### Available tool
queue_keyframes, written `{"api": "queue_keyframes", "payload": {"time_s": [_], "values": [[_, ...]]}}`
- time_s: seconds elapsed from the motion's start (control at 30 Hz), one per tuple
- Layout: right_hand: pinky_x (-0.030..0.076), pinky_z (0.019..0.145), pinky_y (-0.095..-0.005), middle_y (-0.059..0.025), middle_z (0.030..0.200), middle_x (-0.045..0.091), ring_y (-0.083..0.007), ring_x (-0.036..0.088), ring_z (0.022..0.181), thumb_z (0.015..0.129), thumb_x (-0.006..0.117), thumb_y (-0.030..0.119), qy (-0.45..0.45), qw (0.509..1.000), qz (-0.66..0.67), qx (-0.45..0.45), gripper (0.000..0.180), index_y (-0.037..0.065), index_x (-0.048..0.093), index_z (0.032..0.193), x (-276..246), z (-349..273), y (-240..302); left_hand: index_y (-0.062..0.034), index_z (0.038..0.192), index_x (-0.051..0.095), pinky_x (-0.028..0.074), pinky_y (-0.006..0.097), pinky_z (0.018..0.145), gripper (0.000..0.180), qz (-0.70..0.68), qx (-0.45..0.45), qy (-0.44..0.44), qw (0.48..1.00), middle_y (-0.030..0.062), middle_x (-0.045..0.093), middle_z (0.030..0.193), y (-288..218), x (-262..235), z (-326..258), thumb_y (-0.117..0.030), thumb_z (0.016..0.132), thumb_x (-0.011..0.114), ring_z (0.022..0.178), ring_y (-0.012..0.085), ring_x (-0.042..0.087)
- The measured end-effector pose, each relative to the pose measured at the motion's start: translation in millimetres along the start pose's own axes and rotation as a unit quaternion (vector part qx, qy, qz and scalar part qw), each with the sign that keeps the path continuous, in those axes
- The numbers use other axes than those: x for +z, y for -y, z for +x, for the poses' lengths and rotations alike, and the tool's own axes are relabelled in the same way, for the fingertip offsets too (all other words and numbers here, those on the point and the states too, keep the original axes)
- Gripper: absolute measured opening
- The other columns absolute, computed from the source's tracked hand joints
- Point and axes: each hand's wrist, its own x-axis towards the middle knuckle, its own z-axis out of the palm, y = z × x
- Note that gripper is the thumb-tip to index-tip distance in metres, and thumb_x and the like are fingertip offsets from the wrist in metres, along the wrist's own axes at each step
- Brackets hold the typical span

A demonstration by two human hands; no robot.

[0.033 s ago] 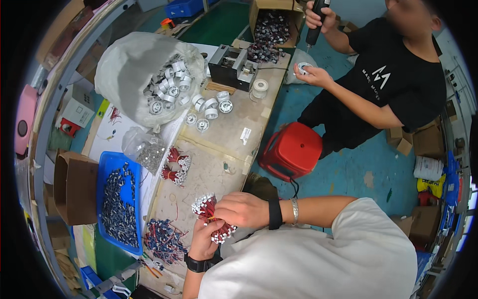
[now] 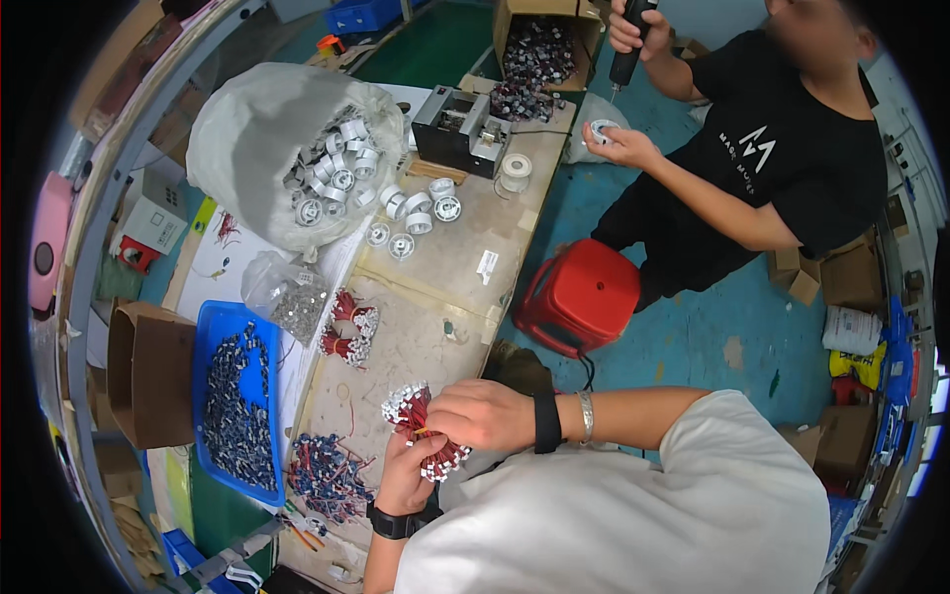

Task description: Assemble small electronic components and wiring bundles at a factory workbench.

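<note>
Both hands on one bundle of red wires (image 2: 416,406), white connectors at its ends. Left hand (image 2: 404,479) grips it from the lower side, thumb up against the wires. Right hand (image 2: 482,414) has its fingers closed over the middle, by a thin yellow strip (image 2: 424,433). Neither hand is free. Exact fingertip contact under the right hand: can't tell, hidden. Bundle sits between the hands, over the near edge of the bench (image 2: 411,319).

Around the hands:
- just up-left: more red wire bundles (image 2: 348,335), lying on the bench
- near, left of left hand: loose pile of small blue parts with red wires (image 2: 327,482)
- further left: blue bin (image 2: 255,374) of small dark blue parts, cardboard box (image 2: 148,371) beside it
- up-left, past the wire bundles: clear bag (image 2: 289,297) of small parts
- well above: loose white wheels (image 2: 419,223), white sack (image 2: 242,168) with more, black machine (image 2: 458,129), white spool (image 2: 515,173)
- up-right, off the bench: red stool (image 2: 589,289)
</note>
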Motion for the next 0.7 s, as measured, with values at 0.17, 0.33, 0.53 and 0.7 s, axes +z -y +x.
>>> {"api": "queue_keyframes", "payload": {"time_s": [0.17, 0.33, 0.53, 0.7], "values": [[0.042, 0.058, -0.0312, -0.0088, 0.078, 0.048, -0.0230, 0.051, 0.067, 0.068, 0.054, 0.009, 0.018, 0.999, 0.034, 0.033, 0.015, 0.003, 0.047, 0.080, 1, -5, -1, 0.0014, 0.103, 0.045, 0.048, 0.029, 0.070, 0.032, 0.022, -0.028, 0.004, 0.999, 0.0099, 0.055, 0.092, 1, 0, 3, 0.002, 0.071, 0.050, 0.081, 0.0182, 0.057], [0.040, 0.055, -0.0297, -0.0091, 0.075, 0.046, -0.0226, 0.049, 0.065, 0.069, 0.053, 0.008, 0.015, 0.994, 0.100, 0.047, 0.013, 0.002, 0.047, 0.078, -2, -6, -5, 0.0019, 0.102, 0.046, 0.048, 0.029, 0.070, 0.031, 0.016, -0.037, 0.021, 0.999, 0.0100, 0.055, 0.091, 3, 3, 7, 0.002, 0.071, 0.050, 0.081, 0.0179, 0.057], [0.039, 0.054, -0.0298, -0.0085, 0.071, 0.043, -0.0227, 0.046, 0.061, 0.069, 0.052, 0.007, 0.054, 0.996, 0.005, -0.068, 0.011, 0.001, 0.046, 0.076, -22, 3, -8, 0.0028, 0.104, 0.045, 0.048, 0.028, 0.071, 0.033, 0.050, -0.023, 0.016, 0.998, 0.0105, 0.056, 0.092, -1, 14, 4, 0.003, 0.071, 0.048, 0.081, 0.0177, 0.058], [0.040, 0.054, -0.0322, -0.0092, 0.072, 0.045, -0.0248, 0.048, 0.062, 0.069, 0.053, 0.005, 0.039, 0.991, 0.125, 0.015, 0.011, 0.001, 0.046, 0.077, -13, -7, -17, 0.0030, 0.103, 0.045, 0.048, 0.027, 0.070, 0.033, 0.035, -0.048, 0.018, 0.998, 0.0108, 0.056, 0.092, 2, 14, 10, 0.002, 0.071, 0.049, 0.081, 0.0176, 0.058]]}}
